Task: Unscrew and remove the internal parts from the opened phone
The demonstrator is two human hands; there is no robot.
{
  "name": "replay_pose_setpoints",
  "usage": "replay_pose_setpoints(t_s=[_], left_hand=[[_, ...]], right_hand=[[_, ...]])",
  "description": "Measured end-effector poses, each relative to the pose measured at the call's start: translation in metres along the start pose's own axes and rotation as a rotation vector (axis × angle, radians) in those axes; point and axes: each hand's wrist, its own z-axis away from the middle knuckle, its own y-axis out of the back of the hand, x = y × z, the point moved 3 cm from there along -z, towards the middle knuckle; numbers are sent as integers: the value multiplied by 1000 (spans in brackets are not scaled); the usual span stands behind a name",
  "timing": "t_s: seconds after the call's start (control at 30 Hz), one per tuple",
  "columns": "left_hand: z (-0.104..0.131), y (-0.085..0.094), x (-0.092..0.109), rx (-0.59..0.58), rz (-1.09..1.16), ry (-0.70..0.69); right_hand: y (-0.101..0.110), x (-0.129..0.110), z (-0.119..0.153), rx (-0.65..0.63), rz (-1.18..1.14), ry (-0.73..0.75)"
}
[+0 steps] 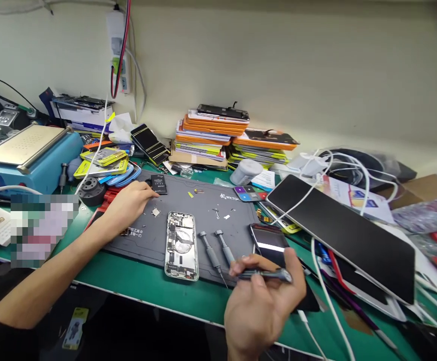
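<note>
Head view: at the left of the grey mat (pixel 184 200), the left hand (pixel 136 198) has its fingers bent close together, their tips just beside a black battery (pixel 159 184); whether they grip anything cannot be told. At the near right, the right hand (pixel 258 303) curls its fingers around a screwdriver (pixel 273 275), held nearly level. The opened phone (pixel 182 245) lies at the mat's near edge, between the hands, with two more screwdrivers (pixel 211 250) just to its right.
</note>
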Motion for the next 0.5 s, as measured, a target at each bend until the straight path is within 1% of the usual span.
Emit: replay_pose_setpoints(t_s=[0.07, 0.13, 0.17, 0.23, 0.3, 0.37, 0.43, 0.5], left_hand=[[7, 14, 12, 49, -7, 25], [20, 26, 33, 99, -17, 36], [29, 30, 45, 118, -38, 29], [49, 32, 69, 153, -34, 2], [68, 24, 87, 169, 13, 23], [82, 12, 97, 194, 94, 43], [91, 1, 99, 214, 166, 82], [94, -8, 99, 195, 173, 103]], right_hand=[[2, -3, -3, -7, 41, 34], [1, -7, -4, -61, 64, 52], [0, -9, -3, -101, 66, 58], [-6, -12, -1, -202, 69, 77], [-14, -11, 3, -310, 115, 129], [-21, -8, 6, -378, 205, 230], [-23, -4, 8, -372, 295, 337], [-20, 0, 9, -329, 360, 412]])
